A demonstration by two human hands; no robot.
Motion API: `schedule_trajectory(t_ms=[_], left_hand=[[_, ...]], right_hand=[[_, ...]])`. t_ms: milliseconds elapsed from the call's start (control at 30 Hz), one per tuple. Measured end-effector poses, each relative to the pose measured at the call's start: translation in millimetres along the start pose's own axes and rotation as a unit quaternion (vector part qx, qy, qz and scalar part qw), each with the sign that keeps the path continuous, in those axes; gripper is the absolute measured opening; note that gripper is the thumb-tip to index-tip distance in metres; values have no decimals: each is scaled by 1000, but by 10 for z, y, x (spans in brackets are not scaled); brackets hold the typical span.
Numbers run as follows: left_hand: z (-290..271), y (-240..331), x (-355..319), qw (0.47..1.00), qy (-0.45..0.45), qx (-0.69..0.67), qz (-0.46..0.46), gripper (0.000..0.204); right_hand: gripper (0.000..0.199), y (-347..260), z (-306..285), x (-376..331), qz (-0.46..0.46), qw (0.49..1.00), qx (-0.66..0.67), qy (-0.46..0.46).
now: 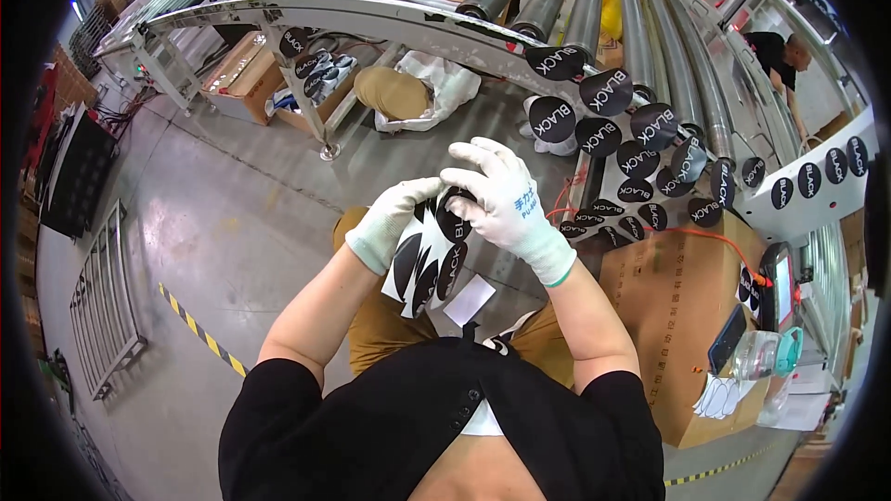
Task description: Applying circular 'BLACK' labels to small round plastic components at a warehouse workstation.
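Both my hands wear white gloves with light green cuffs and meet in front of my lap. Hanging from them is a white sheet of round black stickers (427,264) with white lettering. My left hand (394,213) grips the sheet's upper left edge between thumb and fingers. At the top right corner, my right hand (501,197) pinches a black round sticker (457,224) with thumb and forefinger, its other fingers raised. Whether that sticker is lifted off the sheet I cannot tell.
Many black round stickers (599,137) cling to the roller conveyor frame (371,11) ahead. On a cardboard box (664,315) at right are a phone (727,339), a clear bottle (756,354) and a handheld controller (780,286). A co-worker (775,56) bends at far right.
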State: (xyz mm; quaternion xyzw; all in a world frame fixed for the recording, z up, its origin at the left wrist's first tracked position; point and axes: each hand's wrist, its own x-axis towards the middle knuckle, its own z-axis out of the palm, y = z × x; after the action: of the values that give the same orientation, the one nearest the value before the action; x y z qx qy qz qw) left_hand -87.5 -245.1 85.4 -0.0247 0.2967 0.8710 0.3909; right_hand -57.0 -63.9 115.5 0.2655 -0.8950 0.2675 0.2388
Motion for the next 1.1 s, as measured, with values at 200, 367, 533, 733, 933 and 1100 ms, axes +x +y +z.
schedule_trajectory(t_ms=[200, 367, 533, 733, 933, 1100], left_hand=[[-79, 4, 34, 998, 21, -51, -41, 16], [-152, 73, 88, 996, 41, -41, -67, 16], [-296, 132, 161, 995, 43, -68, -66, 18], [-568, 188, 76, 998, 45, -27, 41, 33], [-1217, 216, 136, 988, 133, -61, 42, 20], [-991, 197, 73, 988, 136, -50, 61, 19]], right_hand=[[21, 126, 149, 125, -57, 997, 24, -37], [17, 163, 183, 209, -67, 995, 39, -66], [17, 199, 204, 250, -70, 996, 31, -41], [11, 350, 402, 97, 278, 790, 484, 253], [31, 876, 881, 320, 382, 464, 639, 481], [23, 1006, 982, 729, 367, 375, 621, 582]])
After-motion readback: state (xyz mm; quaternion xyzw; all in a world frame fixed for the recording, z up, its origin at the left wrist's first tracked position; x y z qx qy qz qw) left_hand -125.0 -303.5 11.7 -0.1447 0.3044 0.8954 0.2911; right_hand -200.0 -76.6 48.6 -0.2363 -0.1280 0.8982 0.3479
